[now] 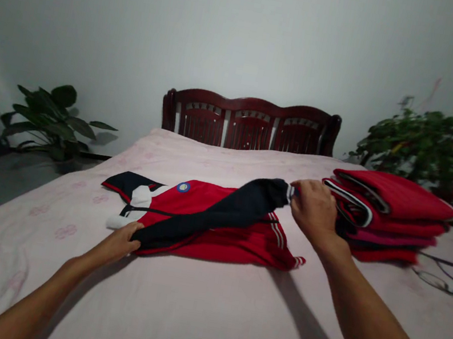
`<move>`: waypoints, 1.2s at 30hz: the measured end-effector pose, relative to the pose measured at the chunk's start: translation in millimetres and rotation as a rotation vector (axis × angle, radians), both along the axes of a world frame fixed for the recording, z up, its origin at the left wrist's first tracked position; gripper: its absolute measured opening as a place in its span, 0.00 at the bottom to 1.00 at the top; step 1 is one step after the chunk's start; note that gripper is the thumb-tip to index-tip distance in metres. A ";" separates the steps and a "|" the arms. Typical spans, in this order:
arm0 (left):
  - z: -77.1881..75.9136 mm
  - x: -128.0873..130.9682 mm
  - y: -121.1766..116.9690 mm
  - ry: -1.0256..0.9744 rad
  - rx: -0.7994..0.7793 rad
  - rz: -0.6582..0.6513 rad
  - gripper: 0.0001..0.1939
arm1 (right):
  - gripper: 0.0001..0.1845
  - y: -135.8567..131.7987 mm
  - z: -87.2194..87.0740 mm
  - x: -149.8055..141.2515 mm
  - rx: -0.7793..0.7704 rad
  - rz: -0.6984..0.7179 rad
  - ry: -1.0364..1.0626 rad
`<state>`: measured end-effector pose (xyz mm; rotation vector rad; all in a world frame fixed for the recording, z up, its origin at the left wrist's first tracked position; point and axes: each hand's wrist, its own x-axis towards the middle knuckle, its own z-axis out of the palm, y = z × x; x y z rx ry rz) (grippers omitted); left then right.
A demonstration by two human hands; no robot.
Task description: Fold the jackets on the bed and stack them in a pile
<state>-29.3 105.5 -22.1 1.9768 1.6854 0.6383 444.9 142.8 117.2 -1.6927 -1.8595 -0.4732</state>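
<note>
A red, navy and white jacket [204, 200] lies on the bed, its hood or collar end to the left and its striped red hem to the right. One navy sleeve [219, 212] stretches diagonally across its front. My right hand [315, 210] is closed on the striped cuff of that sleeve, lifted a little above the bed. At the shoulder end, my left hand [125, 242] pinches the jacket's near edge with its fingers closed. A round blue badge [183, 187] shows on the red chest.
A stack of folded red garments [400, 219] stands right of my right hand. Eyeglasses [437, 281] lie beside it on the pink flowered bedsheet [193, 314]. Behind are a dark wooden headboard [251, 124] and leafy plants [423, 138] at right, with another plant [56, 118] at left.
</note>
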 end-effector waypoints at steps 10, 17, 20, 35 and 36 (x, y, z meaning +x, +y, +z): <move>-5.3 12.5 3.0 -0.010 -0.089 -0.038 0.13 | 0.29 -56.2 -146.7 29.1 -0.220 0.166 -0.254; 11.8 12.2 -17.4 -0.040 0.015 -0.100 0.10 | 0.17 -49.9 -148.1 48.2 -0.024 0.158 -0.207; 0.7 -2.7 -43.2 0.091 0.037 -0.191 0.11 | 0.16 -64.1 -138.8 60.5 0.034 0.203 -0.209; 14.1 59.6 -70.5 0.090 -0.112 -0.169 0.30 | 0.15 -95.1 -133.4 -24.9 -0.396 0.499 0.000; 11.0 63.6 -72.7 0.067 -0.118 -0.189 0.28 | 0.14 -99.6 -141.4 -31.1 -0.412 0.514 0.001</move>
